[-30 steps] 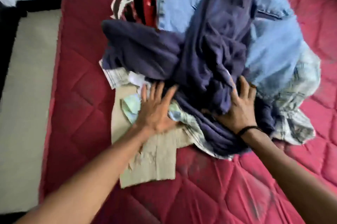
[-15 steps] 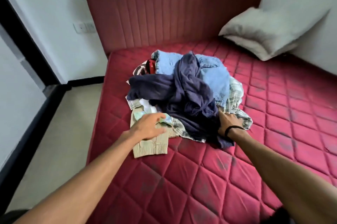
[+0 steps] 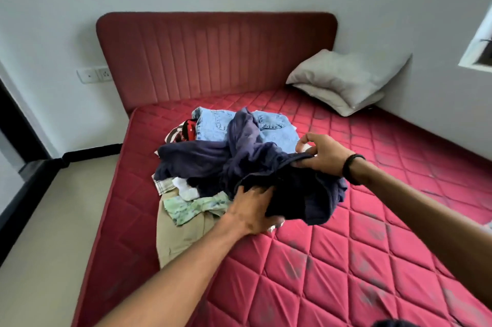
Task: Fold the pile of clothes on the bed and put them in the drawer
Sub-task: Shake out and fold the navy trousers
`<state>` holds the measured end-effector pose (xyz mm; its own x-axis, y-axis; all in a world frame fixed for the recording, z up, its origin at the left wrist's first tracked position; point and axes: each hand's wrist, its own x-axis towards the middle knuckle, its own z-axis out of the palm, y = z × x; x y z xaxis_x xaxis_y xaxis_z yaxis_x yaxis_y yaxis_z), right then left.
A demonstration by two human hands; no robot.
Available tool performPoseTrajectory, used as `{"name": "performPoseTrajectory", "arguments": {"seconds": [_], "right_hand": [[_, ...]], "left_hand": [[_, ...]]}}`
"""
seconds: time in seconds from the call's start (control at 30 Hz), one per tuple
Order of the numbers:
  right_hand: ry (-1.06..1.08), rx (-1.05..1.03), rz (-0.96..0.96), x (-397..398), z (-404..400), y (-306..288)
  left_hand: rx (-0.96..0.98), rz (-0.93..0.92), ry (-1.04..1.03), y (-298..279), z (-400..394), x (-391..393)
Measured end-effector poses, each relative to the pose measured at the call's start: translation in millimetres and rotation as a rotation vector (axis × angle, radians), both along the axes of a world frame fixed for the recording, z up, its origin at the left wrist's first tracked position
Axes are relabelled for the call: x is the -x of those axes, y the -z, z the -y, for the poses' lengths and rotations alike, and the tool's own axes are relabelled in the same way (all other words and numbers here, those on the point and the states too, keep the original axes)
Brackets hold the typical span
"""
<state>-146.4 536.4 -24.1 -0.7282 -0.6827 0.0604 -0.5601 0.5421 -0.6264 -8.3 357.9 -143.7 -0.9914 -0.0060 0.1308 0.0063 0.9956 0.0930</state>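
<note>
On a bare red quilted mattress (image 3: 332, 260), a person's two hands work at the near edge of a pile of clothes (image 3: 229, 156), apparently pulling out the first piece to fold. Nearest the camera, the left hand (image 3: 253, 209) grasps the lower bunch of a navy garment (image 3: 292, 193), fingers curled into the cloth as if to lift it clear of the heap. Just beyond, the right hand (image 3: 323, 155), a black band (image 3: 351, 168) on its wrist, pinches the garment's upper edge between thumb and fingers, probably to find a hem or seam and shake it straight. Part of the navy cloth is raised off the mattress between the hands, while the rest trails back across the pile, tangled over the other clothes.

Left of the navy garment, a pale green patterned piece (image 3: 191, 207) lies over a beige garment (image 3: 181, 230) that spreads toward the mattress's left side, with a white item (image 3: 186, 189) and a plaid edge (image 3: 163, 184) peeking out. Behind the navy garment, light blue jeans (image 3: 215, 127) lie flat, a red and black striped item (image 3: 183, 133) beside them.

Farther back, a grey pillow (image 3: 343, 79) leans in the corner right of the ribbed red headboard (image 3: 213, 57). No drawer is in view; nothing looks folded yet.
</note>
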Motion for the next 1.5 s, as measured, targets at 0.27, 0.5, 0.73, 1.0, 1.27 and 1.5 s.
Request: {"name": "performPoseTrajectory", "arguments": {"seconds": [0.27, 0.5, 0.73, 1.0, 1.27, 1.5], "right_hand": [[-0.001, -0.359, -0.027, 34, -51, -50], [-0.066, -0.225, -0.147, 15, -35, -87], [-0.132, -0.253, -0.244, -38, -40, -164], [-0.230, -0.109, -0.347, -81, -49, -232], [-0.333, -0.378, -0.680, -116, -68, -249], [-0.306, -0.416, -0.834, -149, -72, -253]], "left_hand": [[0.590, 0.198, -0.341, -53, 103, -3], [0.174, 0.012, 0.247, -70, 48, -30], [0.214, -0.058, 0.128, -66, -19, -39], [0.547, -0.317, 0.422, -126, -18, -93], [0.510, -0.456, -0.011, -316, 55, -194], [0.721, -0.250, -0.456, -436, 73, -292]]}}
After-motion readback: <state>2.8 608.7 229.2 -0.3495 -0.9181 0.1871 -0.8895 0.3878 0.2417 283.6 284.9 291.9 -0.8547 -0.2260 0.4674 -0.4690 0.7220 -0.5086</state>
